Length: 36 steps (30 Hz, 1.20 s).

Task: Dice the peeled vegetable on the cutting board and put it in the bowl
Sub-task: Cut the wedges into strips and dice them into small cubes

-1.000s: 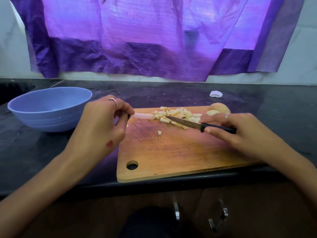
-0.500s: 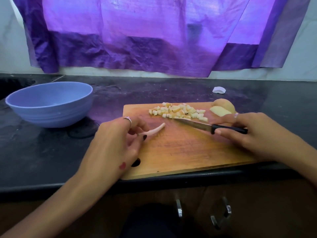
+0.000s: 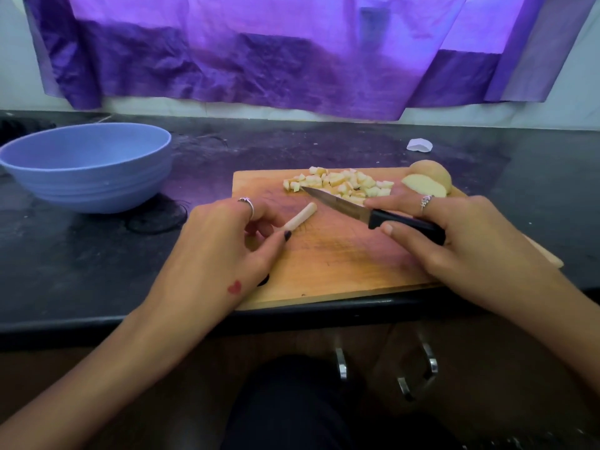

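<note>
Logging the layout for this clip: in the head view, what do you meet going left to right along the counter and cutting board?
Blue bowl → left hand → vegetable stick it pinches → knife → right hand gripping the knife handle.

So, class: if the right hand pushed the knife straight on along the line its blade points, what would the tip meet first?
Probably the pile of diced pieces: the right hand aims the knife up-left, its tip at the pile's left edge. Depth is unclear, so it might just skim past.
</note>
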Each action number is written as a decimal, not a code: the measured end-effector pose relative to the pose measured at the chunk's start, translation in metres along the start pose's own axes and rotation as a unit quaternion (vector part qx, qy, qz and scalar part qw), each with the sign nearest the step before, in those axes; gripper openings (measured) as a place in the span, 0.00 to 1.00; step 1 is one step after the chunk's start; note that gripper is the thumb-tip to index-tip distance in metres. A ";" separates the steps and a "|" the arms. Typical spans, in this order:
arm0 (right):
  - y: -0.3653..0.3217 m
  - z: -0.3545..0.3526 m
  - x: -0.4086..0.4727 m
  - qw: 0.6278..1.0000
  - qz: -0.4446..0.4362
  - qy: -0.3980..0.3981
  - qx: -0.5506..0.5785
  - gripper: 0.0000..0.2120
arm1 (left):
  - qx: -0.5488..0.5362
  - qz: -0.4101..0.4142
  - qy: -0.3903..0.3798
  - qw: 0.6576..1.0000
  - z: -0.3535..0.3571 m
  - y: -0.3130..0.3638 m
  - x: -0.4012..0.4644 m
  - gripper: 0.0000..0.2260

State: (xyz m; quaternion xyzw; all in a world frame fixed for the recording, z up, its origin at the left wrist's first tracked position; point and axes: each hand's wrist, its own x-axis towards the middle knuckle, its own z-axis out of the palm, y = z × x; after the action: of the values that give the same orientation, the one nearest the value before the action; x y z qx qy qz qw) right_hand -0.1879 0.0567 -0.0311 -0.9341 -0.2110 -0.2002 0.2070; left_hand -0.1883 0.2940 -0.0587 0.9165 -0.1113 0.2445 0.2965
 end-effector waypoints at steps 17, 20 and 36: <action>-0.006 0.005 0.016 0.994 0.026 -0.092 -0.054 0.21 | 0.024 -0.029 0.003 0.999 0.000 -0.004 -0.002 0.02; -0.007 0.006 0.021 0.991 0.011 -0.117 -0.071 0.17 | 0.027 -0.026 0.007 0.999 0.000 -0.004 -0.002 0.01; -0.010 0.003 0.002 0.993 -0.001 -0.050 -0.102 0.19 | 0.010 -0.022 0.014 1.000 0.001 -0.004 -0.003 0.05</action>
State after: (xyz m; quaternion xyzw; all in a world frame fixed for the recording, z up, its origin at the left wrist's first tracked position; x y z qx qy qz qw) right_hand -0.1906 0.0670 -0.0299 -0.9590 -0.2000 -0.1743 0.0993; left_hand -0.1887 0.2963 -0.0628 0.9181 -0.0847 0.2519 0.2942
